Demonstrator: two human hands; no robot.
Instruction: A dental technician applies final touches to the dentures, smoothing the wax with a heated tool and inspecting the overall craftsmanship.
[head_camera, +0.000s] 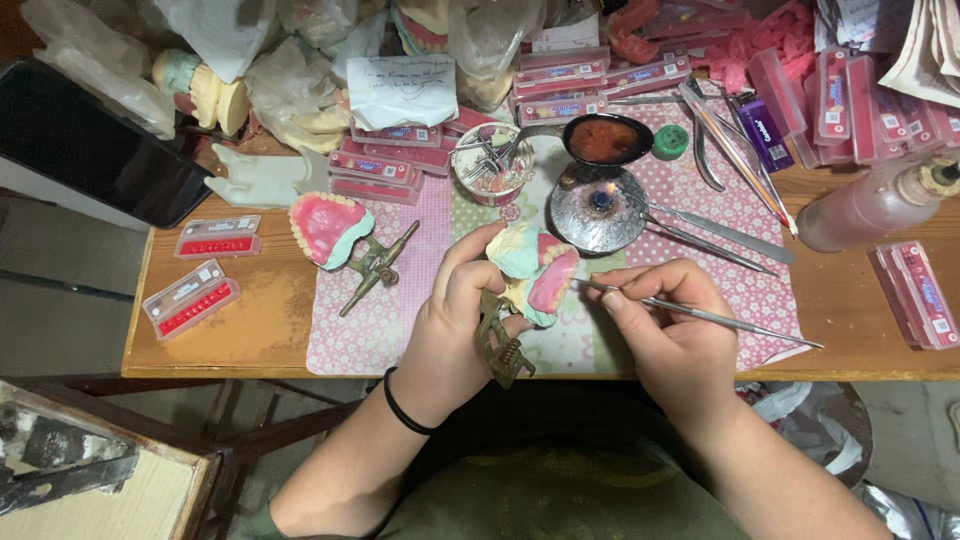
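Observation:
My left hand (462, 318) grips a denture model (530, 272) of pink wax and pale plaster, mounted on a brass hinged articulator (500, 345), and holds it above the pink patterned mat (400, 310). My right hand (668, 322) pinches a thin metal wax tool (700, 315) like a pen. The tool's tip touches the pink wax at the model's right side. A black band circles my left wrist.
A small lit burner in a metal dish (598, 210) and a spoon of red wax (607, 139) sit just beyond the hands. A second articulated denture model (335, 235) lies left. Trays of teeth (190, 297), several metal instruments (715, 232), a bottle (875, 205) and a dark tablet (90, 145) crowd the wooden table (240, 330).

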